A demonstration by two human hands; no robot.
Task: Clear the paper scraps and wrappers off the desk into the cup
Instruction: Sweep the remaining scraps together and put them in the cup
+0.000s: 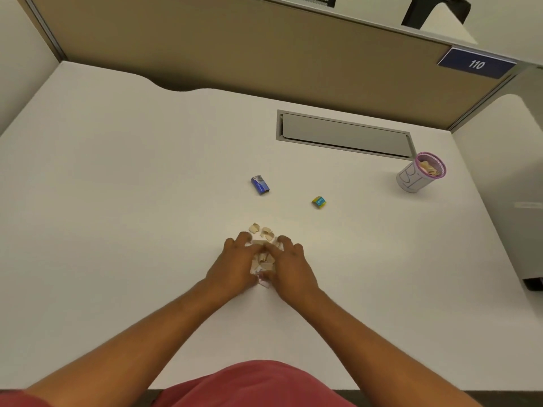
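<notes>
Views: I have one, the head camera; nothing is shared with a second.
Position: I look from above the desk's (pixel 117 201) near edge, over the person's chest.
Facing: forward and down, toward the far edge and the partition (pixel 235 54).
Nearness: close; both forearms fill my lower frame.
Coverage: wide-angle, reaching the right corner.

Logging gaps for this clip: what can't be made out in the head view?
- Scrap pile: partly covered by the left hand and right hand; grip unclear.
- Cup: contents below the rim hidden by its wall.
- Blue wrapper and yellow wrapper: print too small to read.
</notes>
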